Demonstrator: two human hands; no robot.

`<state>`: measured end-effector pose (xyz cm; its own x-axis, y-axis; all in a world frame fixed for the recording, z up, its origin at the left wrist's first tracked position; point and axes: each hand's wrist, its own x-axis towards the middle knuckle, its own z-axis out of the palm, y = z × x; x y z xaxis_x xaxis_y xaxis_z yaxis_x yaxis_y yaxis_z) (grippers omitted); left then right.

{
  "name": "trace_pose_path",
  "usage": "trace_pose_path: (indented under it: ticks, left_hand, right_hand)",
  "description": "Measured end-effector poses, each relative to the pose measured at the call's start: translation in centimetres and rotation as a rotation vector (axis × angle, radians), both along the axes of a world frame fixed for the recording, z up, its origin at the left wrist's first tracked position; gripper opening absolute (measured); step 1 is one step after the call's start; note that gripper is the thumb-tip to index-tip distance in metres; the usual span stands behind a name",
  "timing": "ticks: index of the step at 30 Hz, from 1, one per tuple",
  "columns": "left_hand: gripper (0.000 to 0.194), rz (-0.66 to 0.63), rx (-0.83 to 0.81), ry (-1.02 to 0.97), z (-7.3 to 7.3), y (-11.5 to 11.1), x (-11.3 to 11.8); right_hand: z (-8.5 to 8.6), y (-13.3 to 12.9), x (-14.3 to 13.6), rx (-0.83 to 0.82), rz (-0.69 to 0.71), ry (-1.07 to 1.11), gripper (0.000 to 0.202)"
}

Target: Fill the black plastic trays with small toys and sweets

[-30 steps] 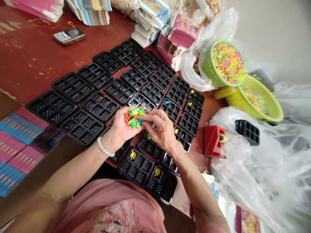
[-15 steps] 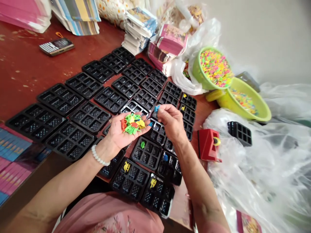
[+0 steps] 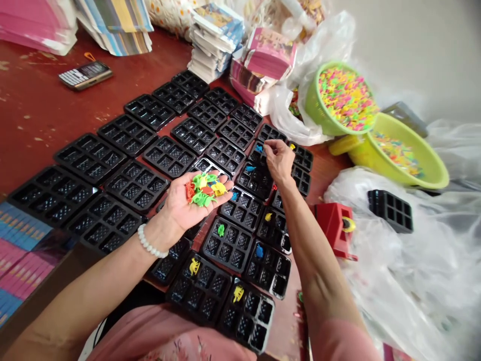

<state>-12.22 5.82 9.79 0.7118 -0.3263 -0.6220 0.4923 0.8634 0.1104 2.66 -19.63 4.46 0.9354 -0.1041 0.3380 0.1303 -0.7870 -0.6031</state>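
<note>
My left hand (image 3: 188,200) is palm up and cupped under a small pile of plastic animal figures (image 3: 206,190) in green, yellow, red and blue. Farther right, my right hand (image 3: 278,159) reaches over the black trays, thumb and finger pinched at the edge of a blue animal figure (image 3: 259,149), which is low over or in a tray compartment. Just nearer, another blue figure (image 3: 250,169) lies in a black tray (image 3: 255,184). Closer trays hold single figures in a corner compartment: a green one (image 3: 221,230), a yellow one (image 3: 194,266) and a blue one (image 3: 259,250).
Rows of six-compartment black trays (image 3: 137,184) cover the red table (image 3: 33,115). A phone (image 3: 85,74) lies at the left. Behind are stacked printed boxes (image 3: 214,40). At the right stand a green basin (image 3: 315,108) of figures, a yellow-green scoop (image 3: 432,160) and a red tape dispenser (image 3: 332,230).
My right hand has moved away from the left hand, up and right, carrying the blue figure to a farther tray. My left hand stays nearly in place. The view has shifted slightly.
</note>
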Motion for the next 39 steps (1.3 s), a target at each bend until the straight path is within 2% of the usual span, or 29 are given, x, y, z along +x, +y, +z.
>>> trace_pose_path:
  ticks: [2, 5, 7, 8, 10, 12, 16, 18, 20, 22, 25, 28, 31, 33, 34, 35, 37, 39]
  left_hand:
    - [0.029, 0.012, 0.001, -0.017, -0.2, 0.1, 0.1]
    - [0.03, 0.027, 0.003, -0.047, -0.5, 0.1, 0.1]
    - [0.029, 0.045, -0.006, -0.061, -0.8, 0.1, 0.1]
    - [0.029, 0.05, -0.013, -0.067, -0.9, 0.1, 0.1]
    - [0.027, 0.05, -0.02, -0.075, -1.1, 0.1, 0.1]
    - [0.028, 0.034, -0.011, -0.072, -1.2, 0.1, 0.2]
    - [0.028, 0.032, -0.023, -0.082, -1.4, 0.1, 0.4]
    - [0.028, 0.037, -0.028, -0.089, -1.4, 0.2, 0.4]
    - [0.028, 0.02, -0.021, -0.071, -1.2, 0.4, 0.4]
    - [0.028, -0.006, -0.009, -0.035, -0.8, 0.6, 0.5]
    - [0.032, -0.021, 0.026, -0.006, -0.2, 0.8, 0.7]
    - [0.036, -0.044, 0.055, 0.0, 0.2, 0.8, 1.3]
    - [0.036, -0.047, 0.067, -0.016, 0.2, 0.9, 1.9]
    - [0.036, -0.042, 0.074, -0.02, 0.1, 1.0, 2.2]
    - [0.036, -0.045, 0.073, -0.021, 0.0, 1.0, 2.3]
    - [0.036, -0.049, 0.072, -0.02, -0.1, 1.1, 2.4]
    - [0.037, -0.054, 0.07, -0.021, -0.3, 1.3, 2.5]
    - [0.038, -0.044, 0.057, -0.038, -0.5, 1.4, 2.5]
  right_hand:
    - [0.8, 1.5, -1.8, 0.084, 0.114, -0.036, 0.022]
    - [2.9, 4.4, -6.0, 0.213, 0.465, 0.02, 0.025]
    - [4.1, 6.1, -8.8, 0.192, 0.707, 0.073, 0.026]
    - [4.5, 6.8, -9.9, 0.15, 0.779, 0.073, 0.025]
    - [4.9, 7.6, -11.3, 0.058, 0.828, 0.035, 0.022]
    - [5.0, 8.0, -12.0, 0.012, 0.809, -0.006, 0.019]
    - [4.9, 7.8, -12.0, 0.076, 0.777, -0.015, 0.017]
    - [4.9, 7.2, -11.0, 0.165, 0.712, 0.012, 0.02]
    - [4.5, 5.9, -8.6, 0.229, 0.569, 0.003, 0.025]
    - [3.9, 3.9, -4.6, 0.21, 0.371, -0.067, 0.025]
    - [2.6, 0.4, 2.7, 0.057, 0.114, -0.096, 0.018]
    - [1.4, -2.2, 8.4, -0.06, 0.027, -0.022, 0.012]
    - [1.1, -2.5, 9.8, -0.081, 0.031, -0.011, 0.013]
    - [1.6, -1.1, 8.2, -0.026, 0.11, -0.03, 0.02]
    - [2.1, 0.0, 6.7, 0.017, 0.191, -0.029, 0.024]
    - [2.7, 1.2, 5.0, 0.075, 0.312, -0.019, 0.028]
    - [4.1, 4.1, 1.1, 0.147, 0.638, 0.055, 0.034]
    - [5.2, 6.9, -2.4, 0.097, 0.909, 0.087, 0.033]
